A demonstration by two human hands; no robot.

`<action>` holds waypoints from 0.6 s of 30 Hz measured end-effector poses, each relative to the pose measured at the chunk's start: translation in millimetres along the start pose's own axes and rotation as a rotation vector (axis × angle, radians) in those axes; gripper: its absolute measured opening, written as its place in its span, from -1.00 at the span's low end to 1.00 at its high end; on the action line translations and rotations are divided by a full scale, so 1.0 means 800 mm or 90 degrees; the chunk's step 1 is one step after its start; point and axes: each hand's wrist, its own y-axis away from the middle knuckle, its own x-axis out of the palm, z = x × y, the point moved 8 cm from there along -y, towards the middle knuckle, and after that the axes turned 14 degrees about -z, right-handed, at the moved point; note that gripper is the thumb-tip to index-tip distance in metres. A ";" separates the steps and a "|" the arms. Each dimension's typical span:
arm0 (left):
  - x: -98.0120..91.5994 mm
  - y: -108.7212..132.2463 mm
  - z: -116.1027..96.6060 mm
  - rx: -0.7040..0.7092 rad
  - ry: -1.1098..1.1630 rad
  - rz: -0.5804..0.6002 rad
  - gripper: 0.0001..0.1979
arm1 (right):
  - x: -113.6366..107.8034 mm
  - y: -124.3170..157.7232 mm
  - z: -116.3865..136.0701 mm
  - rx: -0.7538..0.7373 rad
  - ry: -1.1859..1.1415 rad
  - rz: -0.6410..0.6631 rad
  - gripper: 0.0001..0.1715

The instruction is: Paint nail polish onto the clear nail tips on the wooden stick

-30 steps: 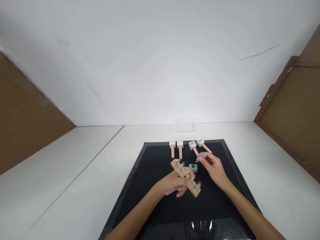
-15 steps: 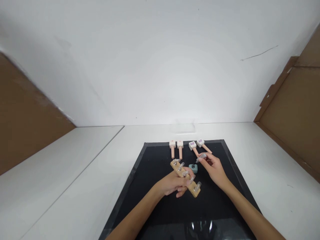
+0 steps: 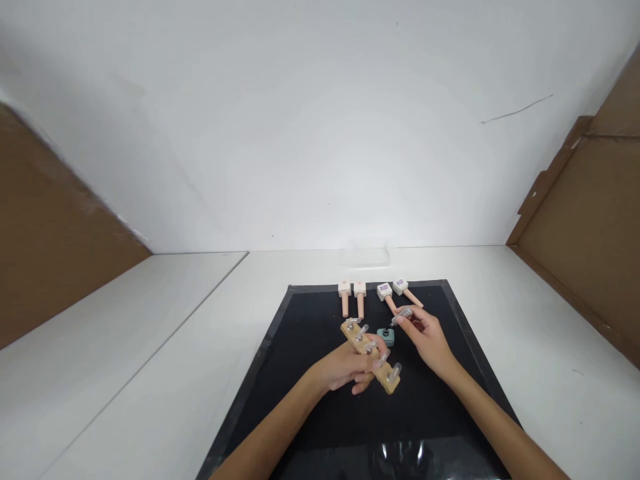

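My left hand (image 3: pixel 350 367) is closed around a wooden nail tip stand (image 3: pixel 394 385), held slanted above the black mat. Several clear false nails (image 3: pixel 371 346) sit along the stand on small silvery mounts. Between the thumb and fingers of my right hand (image 3: pixel 427 339) is a nail polish brush (image 3: pixel 401 316) with a grey cap. Its dark tip points down at the mouth of an open teal nail polish bottle (image 3: pixel 385 337); I cannot tell whether it is inside. The bottle stands on the mat just beyond my left fingers.
Two white bottles with pink caps (image 3: pixel 345 288) lie at the mat's back edge. Two more with purple labels (image 3: pixel 385 291) lie to their right, near my right fingers. Behind the black mat (image 3: pixel 300 400) a clear plastic tray (image 3: pixel 367 257) rests on the white table. Cardboard panels (image 3: pixel 590 220) flank both sides.
Almost nothing differs. The view has shifted very slightly, and both hands keep the same hold on the stand and the brush.
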 end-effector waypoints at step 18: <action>-0.001 0.000 -0.002 0.016 -0.008 -0.006 -0.65 | -0.021 0.019 0.040 0.019 -0.135 0.009 -0.55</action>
